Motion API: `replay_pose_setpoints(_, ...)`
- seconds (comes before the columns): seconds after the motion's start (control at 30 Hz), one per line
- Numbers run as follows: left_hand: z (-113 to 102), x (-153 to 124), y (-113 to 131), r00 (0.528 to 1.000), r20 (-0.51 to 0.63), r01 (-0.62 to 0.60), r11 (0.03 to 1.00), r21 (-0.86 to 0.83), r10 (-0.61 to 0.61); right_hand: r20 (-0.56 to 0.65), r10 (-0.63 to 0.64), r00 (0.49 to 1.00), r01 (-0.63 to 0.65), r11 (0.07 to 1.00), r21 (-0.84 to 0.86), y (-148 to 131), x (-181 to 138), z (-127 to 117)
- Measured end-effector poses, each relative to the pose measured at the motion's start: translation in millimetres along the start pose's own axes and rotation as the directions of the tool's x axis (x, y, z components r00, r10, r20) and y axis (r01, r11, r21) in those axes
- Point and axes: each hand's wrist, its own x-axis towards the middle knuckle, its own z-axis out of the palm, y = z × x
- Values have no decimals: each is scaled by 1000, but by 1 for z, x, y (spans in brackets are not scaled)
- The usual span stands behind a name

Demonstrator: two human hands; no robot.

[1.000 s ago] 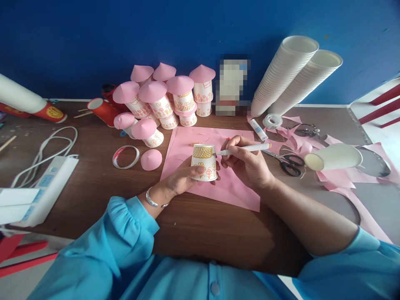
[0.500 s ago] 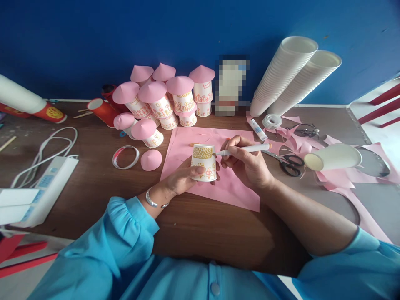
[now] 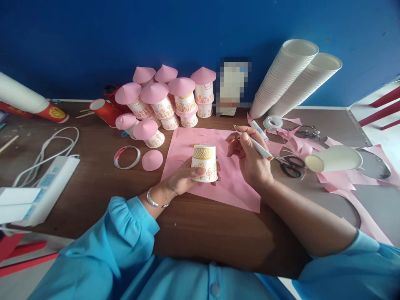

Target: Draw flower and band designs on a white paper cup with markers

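My left hand (image 3: 184, 177) grips an upside-down white paper cup (image 3: 204, 166), thumb across its front and fingertips showing at its right side. The cup bears a yellow crosshatched band near the top and pink and yellow flowers lower down. To its right, my right hand (image 3: 251, 160) is closed around a white marker (image 3: 258, 146), whose tip points up and left, apart from the cup. A sheet of pink paper (image 3: 228, 189) lies under both hands. Behind stand several decorated cups with pink paper cone roofs (image 3: 156, 93).
Two tall stacks of white cups (image 3: 286, 75) lean at the back right. Scissors (image 3: 292, 166), a glue stick (image 3: 258, 130), tape (image 3: 273, 122) and pink scraps (image 3: 339, 177) lie right. At left are a tape roll (image 3: 126, 157), a loose cone (image 3: 152, 160) and a power strip (image 3: 53, 183).
My right hand has drawn the marker away from the cup, up and to the right, turning it so its tip points up. The cup stays in my left hand.
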Motion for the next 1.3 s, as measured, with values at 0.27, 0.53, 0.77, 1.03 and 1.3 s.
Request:
replay_pose_setpoints(0.27,0,1,0,999,9,-32,999,-36,32,116,49,992,-65,988,137,-10,-2,4)
replay_pose_setpoints(0.53,0,1,0,1000,-4,-30,998,-46,30,263,92,960,-144,972,184,-18,-7,8)
replay_pose_setpoints(0.77,0,1,1,999,12,-31,999,-7,31,306,67,950,-116,982,147,-15,-8,8)
replay_pose_setpoints(1.03,-2,0,-1,1000,-5,-16,998,-54,16,237,79,968,-121,978,170,-16,-6,8)
replay_pose_setpoints(1.3,-3,0,-2,1000,-9,-4,999,-54,3,238,86,967,-126,979,158,-16,-6,8)
